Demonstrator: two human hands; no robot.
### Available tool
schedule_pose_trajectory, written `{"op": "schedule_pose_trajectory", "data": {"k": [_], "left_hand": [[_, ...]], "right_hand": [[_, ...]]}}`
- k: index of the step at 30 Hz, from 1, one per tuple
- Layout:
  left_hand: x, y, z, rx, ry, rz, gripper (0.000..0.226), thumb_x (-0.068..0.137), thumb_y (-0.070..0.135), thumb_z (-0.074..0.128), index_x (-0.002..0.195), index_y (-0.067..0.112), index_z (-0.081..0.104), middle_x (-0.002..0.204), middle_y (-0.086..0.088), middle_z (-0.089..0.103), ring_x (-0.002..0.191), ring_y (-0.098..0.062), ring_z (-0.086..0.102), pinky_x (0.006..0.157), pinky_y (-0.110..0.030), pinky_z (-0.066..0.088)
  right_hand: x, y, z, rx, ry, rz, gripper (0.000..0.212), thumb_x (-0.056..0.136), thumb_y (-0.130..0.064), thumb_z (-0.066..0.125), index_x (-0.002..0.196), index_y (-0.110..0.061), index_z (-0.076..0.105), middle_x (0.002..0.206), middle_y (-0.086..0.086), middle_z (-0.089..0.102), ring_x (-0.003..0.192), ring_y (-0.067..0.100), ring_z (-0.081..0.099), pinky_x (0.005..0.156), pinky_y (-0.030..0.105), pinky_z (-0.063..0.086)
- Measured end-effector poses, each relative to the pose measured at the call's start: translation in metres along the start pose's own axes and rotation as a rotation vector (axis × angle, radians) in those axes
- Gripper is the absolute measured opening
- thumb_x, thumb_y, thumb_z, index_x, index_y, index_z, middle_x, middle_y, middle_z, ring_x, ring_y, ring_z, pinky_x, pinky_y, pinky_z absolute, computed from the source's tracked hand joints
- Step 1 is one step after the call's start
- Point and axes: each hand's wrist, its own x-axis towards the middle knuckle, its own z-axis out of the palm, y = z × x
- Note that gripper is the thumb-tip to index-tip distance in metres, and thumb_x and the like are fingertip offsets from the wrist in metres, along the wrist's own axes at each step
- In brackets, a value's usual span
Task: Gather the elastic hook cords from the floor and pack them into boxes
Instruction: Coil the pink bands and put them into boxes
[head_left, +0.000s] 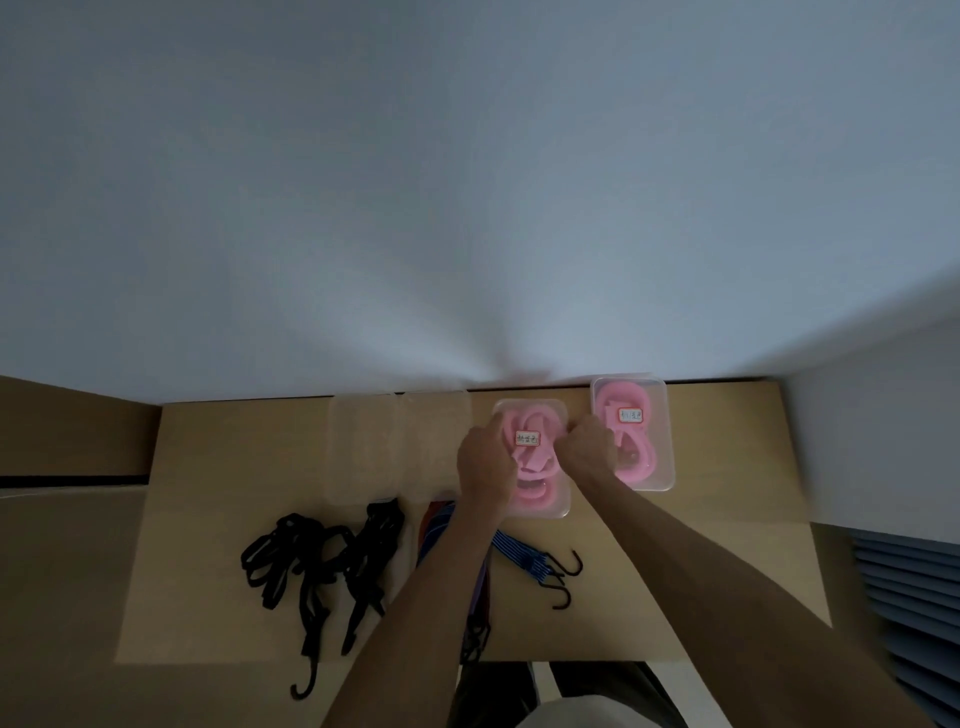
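The left hand (485, 470) and the right hand (589, 447) are both curled up like fists. They sit on the two sides of a clear box (540, 506) with a lid on it. The fingers curl down over the box's edges, one hand on each side, a little apart. Inside this box is a pink cord (535, 462), all coiled up. A small white label (528, 438) is stuck on the lid between the two hands.

Just to the right is a second clear box (662, 467), shut, with another pink cord (623, 405) in it and its own label (630, 415). It sits against the white wall (467, 182).

To the left of the hands are two empty clear boxes (397, 447), side by side.

All the boxes stand on a light wooden table (701, 545). Nearer to the person, black hook cords (317, 566) lie in a loose pile on the left. A blue striped cord (524, 556) with black hooks (563, 582) lies under the arms. A red and purple bundle (434, 519) lies partly hidden under the left arm.
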Motion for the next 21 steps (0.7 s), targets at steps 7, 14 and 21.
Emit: {"op": "schedule_pose_trajectory", "data": {"k": [7,14,21], "left_hand": [[-0.011,-0.005,0.001,0.003,0.035,0.016,0.027,0.103,0.028,0.049,0.129,0.024,0.055,0.093,0.001,0.069,0.078,-0.015,0.065,0.066,-0.031,0.056],[-0.018,-0.012,0.009,-0.046,0.075,-0.097,0.017,0.101,0.022,0.056,0.095,0.006,0.060,0.082,-0.005,0.066,0.070,-0.019,0.063,0.057,-0.029,0.052],[-0.043,-0.022,0.007,0.003,-0.113,-0.224,0.021,0.093,0.019,0.059,0.077,0.005,0.060,0.068,-0.002,0.056,0.057,-0.014,0.052,0.043,-0.020,0.031]], "right_hand": [[-0.009,0.020,0.006,-0.075,0.042,0.070,0.021,0.095,-0.015,0.054,0.083,-0.004,0.068,0.090,0.015,0.069,0.088,0.027,0.064,0.088,0.037,0.052],[-0.016,0.016,0.017,-0.141,0.112,0.071,0.019,0.100,-0.016,0.052,0.108,-0.011,0.067,0.105,0.020,0.065,0.107,0.036,0.057,0.077,0.033,0.049],[-0.034,0.028,0.010,-0.165,-0.072,-0.011,0.024,0.099,-0.015,0.046,0.114,-0.005,0.061,0.110,0.012,0.066,0.095,0.027,0.063,0.073,0.029,0.045]]}}
